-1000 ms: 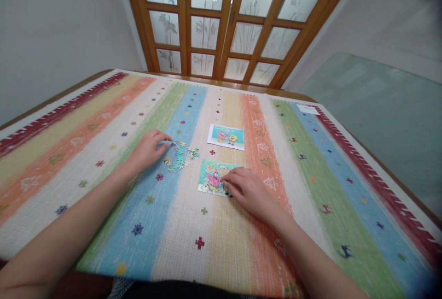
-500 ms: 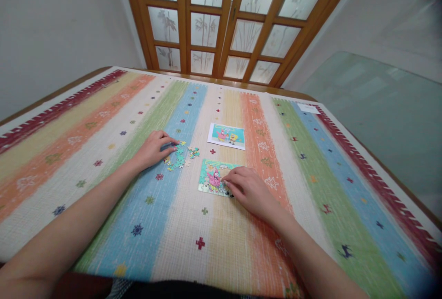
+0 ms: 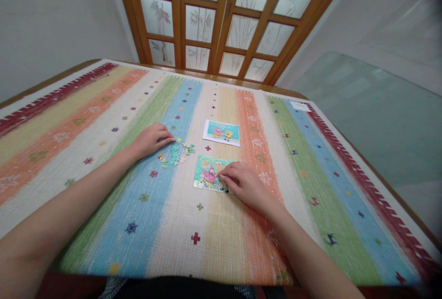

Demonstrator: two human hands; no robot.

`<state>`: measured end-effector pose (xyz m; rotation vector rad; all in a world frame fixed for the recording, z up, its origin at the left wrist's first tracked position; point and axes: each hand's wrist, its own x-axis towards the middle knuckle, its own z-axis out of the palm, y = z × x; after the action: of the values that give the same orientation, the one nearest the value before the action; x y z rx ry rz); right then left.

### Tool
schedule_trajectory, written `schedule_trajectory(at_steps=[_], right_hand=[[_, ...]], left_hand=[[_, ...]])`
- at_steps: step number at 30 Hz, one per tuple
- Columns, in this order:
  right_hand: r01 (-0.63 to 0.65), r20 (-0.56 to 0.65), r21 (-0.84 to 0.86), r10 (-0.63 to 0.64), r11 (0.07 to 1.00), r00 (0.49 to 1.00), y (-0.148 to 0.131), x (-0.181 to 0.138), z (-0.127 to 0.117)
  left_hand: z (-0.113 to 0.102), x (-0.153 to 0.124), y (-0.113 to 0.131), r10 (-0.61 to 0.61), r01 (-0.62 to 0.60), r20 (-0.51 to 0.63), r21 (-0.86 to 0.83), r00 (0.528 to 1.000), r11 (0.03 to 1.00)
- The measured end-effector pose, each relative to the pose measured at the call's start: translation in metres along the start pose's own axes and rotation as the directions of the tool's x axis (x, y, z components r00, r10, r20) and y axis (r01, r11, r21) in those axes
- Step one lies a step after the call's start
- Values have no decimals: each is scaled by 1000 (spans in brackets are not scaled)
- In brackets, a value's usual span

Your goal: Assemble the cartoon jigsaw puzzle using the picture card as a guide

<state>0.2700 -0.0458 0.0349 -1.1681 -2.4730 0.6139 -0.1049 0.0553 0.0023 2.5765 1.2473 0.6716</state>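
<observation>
A partly assembled jigsaw puzzle (image 3: 207, 177) with a pink cartoon starfish lies on the striped tablecloth. My right hand (image 3: 245, 184) rests over its right side, fingertips pinched on a small puzzle piece against the picture; the hand hides that part of the puzzle. Left of it, loose puzzle pieces (image 3: 175, 152) lie in a flat heap, mostly turquoise and yellow. My left hand (image 3: 154, 141) is at the heap's upper left edge, thumb and fingers closed together; whatever is between them is too small to make out.
Behind the puzzle lies a printed picture card (image 3: 223, 133) with the same cartoon figures. A white paper slip (image 3: 300, 106) is at the table's far right. The striped tablecloth (image 3: 172, 225) covers the table, and wooden doors with frosted panes (image 3: 200, 22) stand beyond it.
The view has shifted slightly. My left fingertips have drawn back from over the loose pieces to the heap's upper left edge. My right hand stays on the puzzle, nearly unmoved.
</observation>
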Motion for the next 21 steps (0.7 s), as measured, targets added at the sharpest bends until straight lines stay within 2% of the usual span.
schedule_trajectory(at_steps=[5,7,11,15,21], right_hand=[[7,-5,8,-7,1000,1000,0,0,0],[13,-7,16,-13,1000,1000,1,0,0],[4,-18,20,-3,1000,1000,3,-1,0],[-5,-79,44,8,999,997,2,-2,0],[-10,-162,74,22,997,987,1,0,10]], left_hand=[[-3,13,24,-29,29,-38,0,999,1000],[-2,13,43,-61,59,-61,-32,996,998],[4,13,91,-73,69,-18,-178,997,982],[14,16,127,-72,111,94,-524,993,844],[34,14,138,-102,216,202,-695,974,686]])
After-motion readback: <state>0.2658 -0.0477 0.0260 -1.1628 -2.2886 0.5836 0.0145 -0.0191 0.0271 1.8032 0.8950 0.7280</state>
